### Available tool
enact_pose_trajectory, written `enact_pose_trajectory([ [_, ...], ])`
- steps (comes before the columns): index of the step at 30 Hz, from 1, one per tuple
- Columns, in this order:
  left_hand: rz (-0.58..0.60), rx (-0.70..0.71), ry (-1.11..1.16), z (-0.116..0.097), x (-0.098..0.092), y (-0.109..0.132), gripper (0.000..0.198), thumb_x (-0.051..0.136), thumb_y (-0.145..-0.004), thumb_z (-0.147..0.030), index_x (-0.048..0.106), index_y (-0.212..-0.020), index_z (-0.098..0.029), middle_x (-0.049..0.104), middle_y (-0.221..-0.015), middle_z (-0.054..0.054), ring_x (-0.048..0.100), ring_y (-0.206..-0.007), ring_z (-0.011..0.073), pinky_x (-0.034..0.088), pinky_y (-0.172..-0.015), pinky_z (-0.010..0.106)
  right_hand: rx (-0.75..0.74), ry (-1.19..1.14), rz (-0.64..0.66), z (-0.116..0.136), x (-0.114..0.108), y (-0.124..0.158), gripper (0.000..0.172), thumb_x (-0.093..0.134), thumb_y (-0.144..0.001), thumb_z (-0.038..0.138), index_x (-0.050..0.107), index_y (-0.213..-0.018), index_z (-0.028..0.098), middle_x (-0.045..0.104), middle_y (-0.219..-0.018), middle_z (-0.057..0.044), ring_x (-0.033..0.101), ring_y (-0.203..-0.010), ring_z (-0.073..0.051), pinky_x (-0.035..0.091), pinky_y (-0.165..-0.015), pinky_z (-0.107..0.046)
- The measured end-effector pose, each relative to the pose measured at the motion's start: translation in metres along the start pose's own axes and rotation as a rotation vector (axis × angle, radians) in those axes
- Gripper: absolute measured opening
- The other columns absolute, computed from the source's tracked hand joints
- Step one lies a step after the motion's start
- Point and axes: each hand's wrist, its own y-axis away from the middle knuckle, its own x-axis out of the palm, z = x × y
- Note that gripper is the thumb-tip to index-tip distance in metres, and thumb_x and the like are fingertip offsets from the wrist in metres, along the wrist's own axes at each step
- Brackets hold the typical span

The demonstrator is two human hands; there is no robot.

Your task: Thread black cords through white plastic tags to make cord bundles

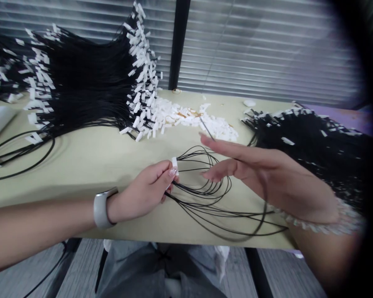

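My left hand [149, 186] is closed around a looped bundle of thin black cables [202, 191]. A white tag-like sleeve [174, 164] shows at its fingertips. The bundle's loops spread to the right, just over the table. To the right, my right hand [248, 169] has its fingers stretched out and its thumb apart. A single black cable [207, 128] runs along those fingers; its end sticks up past the fingertips and its other part curves down behind the hand. It looks held between the fingers, though the grip itself is partly hidden.
A heap of white sleeves [192, 120] lies at the back of the pale table [90, 165]. Left of it is a large stack of black cables [90, 78] with white ends. Another cable pile [307, 136] lies at the right. Blinds [261, 45] stand behind.
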Motion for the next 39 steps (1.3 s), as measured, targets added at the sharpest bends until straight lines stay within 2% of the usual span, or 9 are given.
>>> enact_pose_trajectory([
  [3,0.006,-0.009,0.002,0.001,0.0,0.0,0.032,0.032,-0.089,-0.045,0.046,-0.08,-0.017,0.042,-0.064,-0.003,0.04,-0.054,0.0077,0.04,-0.047,0.017,-0.03,-0.244,-0.052,-0.009,-0.004,0.0,0.028,0.04,-0.09,0.032,0.066,-0.097,0.025,0.064,-0.1,-0.005,0.064,-0.075,-0.017,0.051,-0.077,-0.041],
  [5,0.004,-0.007,0.002,0.001,0.0,0.0,0.032,0.032,-0.089,-0.045,0.046,-0.08,-0.017,0.042,-0.065,-0.002,0.041,-0.055,0.0082,0.041,-0.047,0.017,-0.04,-0.263,-0.15,-0.009,-0.01,-0.001,0.025,0.047,-0.085,0.031,0.061,-0.106,0.028,0.054,-0.121,-0.004,0.063,-0.086,-0.019,0.05,-0.081,-0.041],
  [8,0.004,0.0,-0.012,0.001,0.001,0.0,0.032,0.033,-0.088,-0.045,0.045,-0.079,-0.017,0.043,-0.066,-0.002,0.042,-0.056,0.0085,0.041,-0.047,0.017,-0.029,-0.178,-0.339,-0.005,-0.024,-0.003,0.041,0.049,-0.081,0.034,0.048,-0.122,0.031,0.03,-0.141,0.0,0.048,-0.114,-0.022,0.047,-0.087,-0.036],
  [12,0.0,0.005,-0.018,0.001,0.0,0.0,0.033,0.033,-0.088,-0.046,0.045,-0.079,-0.017,0.043,-0.067,-0.002,0.042,-0.056,0.008,0.042,-0.048,0.017,0.068,-0.117,-0.548,-0.007,-0.034,-0.004,0.037,0.03,-0.089,0.044,0.051,-0.115,0.03,0.054,-0.116,-0.006,0.059,-0.086,-0.014,0.049,-0.075,-0.03],
  [15,0.006,-0.005,-0.005,0.001,0.0,0.0,0.033,0.032,-0.089,-0.046,0.045,-0.079,-0.017,0.042,-0.065,-0.003,0.041,-0.055,0.0076,0.041,-0.048,0.017,0.098,-0.085,-0.439,-0.011,-0.022,-0.002,0.026,0.043,-0.088,0.037,0.053,-0.111,0.03,0.06,-0.076,-0.002,0.056,-0.06,-0.011,0.049,-0.063,-0.027],
  [17,0.014,-0.005,-0.008,0.001,0.0,0.0,0.033,0.032,-0.089,-0.046,0.045,-0.08,-0.017,0.042,-0.064,-0.003,0.04,-0.053,0.0073,0.04,-0.047,0.017,0.049,0.011,-0.288,-0.011,-0.008,0.0,0.027,0.053,-0.084,0.028,0.053,-0.111,0.029,0.059,-0.068,0.001,0.056,-0.057,-0.01,0.048,-0.056,-0.024],
  [19,0.015,0.006,-0.021,0.002,0.0,0.0,0.032,0.031,-0.089,-0.046,0.045,-0.08,-0.017,0.042,-0.064,-0.003,0.04,-0.052,0.0073,0.04,-0.047,0.017,0.002,0.215,-0.198,-0.009,0.008,0.001,0.021,0.056,-0.082,0.024,0.058,-0.103,0.027,0.061,-0.07,0.002,0.056,-0.056,-0.009,0.046,-0.052,-0.022],
  [24,0.022,0.03,-0.048,0.001,0.0,0.001,0.031,0.03,-0.09,-0.043,0.044,-0.08,-0.017,0.043,-0.064,-0.003,0.041,-0.052,0.0078,0.039,-0.047,0.018,-0.081,0.657,-0.181,-0.008,0.034,-0.001,0.008,0.053,-0.082,0.018,0.061,-0.083,0.021,0.062,-0.074,0.001,0.054,-0.061,-0.008,0.04,-0.058,-0.022],
  [39,0.007,0.132,-0.196,0.0,0.001,0.001,0.027,0.031,-0.091,-0.036,0.046,-0.079,-0.017,0.047,-0.065,-0.002,0.041,-0.055,0.0089,0.037,-0.05,0.02,-0.044,0.678,-0.03,-0.014,0.04,-0.007,0.015,0.044,-0.086,0.022,0.053,-0.074,0.018,0.052,-0.06,0.004,0.045,-0.056,-0.007,0.03,-0.055,-0.02],
])
